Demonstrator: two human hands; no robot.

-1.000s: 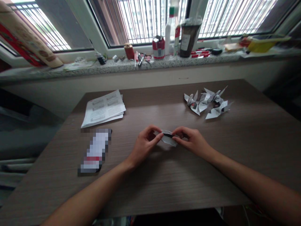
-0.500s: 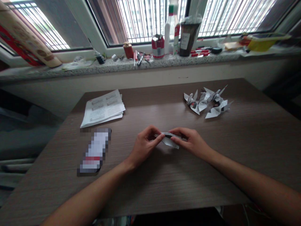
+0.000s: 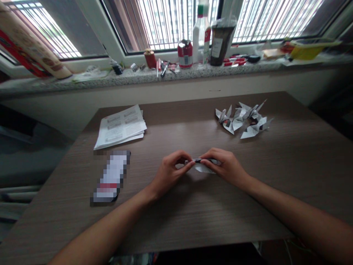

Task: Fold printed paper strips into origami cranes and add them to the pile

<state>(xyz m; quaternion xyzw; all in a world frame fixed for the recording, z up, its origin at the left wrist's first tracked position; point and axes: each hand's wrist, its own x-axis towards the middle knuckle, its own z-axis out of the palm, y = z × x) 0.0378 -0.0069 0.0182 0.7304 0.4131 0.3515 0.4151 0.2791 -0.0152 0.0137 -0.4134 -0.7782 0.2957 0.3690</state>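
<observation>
Between my two hands is a small folded piece of paper (image 3: 204, 168), white with a dark strip along its top edge. My left hand (image 3: 174, 170) pinches its left end between thumb and fingers. The right end is pinched the same way by my right hand (image 3: 224, 164). Both hands are just above the brown table (image 3: 176, 221), near its middle. Fingers cover both ends of the paper.
Several folded paper shapes (image 3: 249, 117) lie at the back right. A stack of printed sheets (image 3: 121, 126) is at the back left, with a blurred phone (image 3: 111, 176) in front. The windowsill (image 3: 132, 77) holds a red can (image 3: 185, 54), bottles and a dark cup (image 3: 220, 44).
The folded paper has tilted and shifted slightly right, so its front face shows as a narrower band. Both hands have turned a little with it, keeping their pinch.
</observation>
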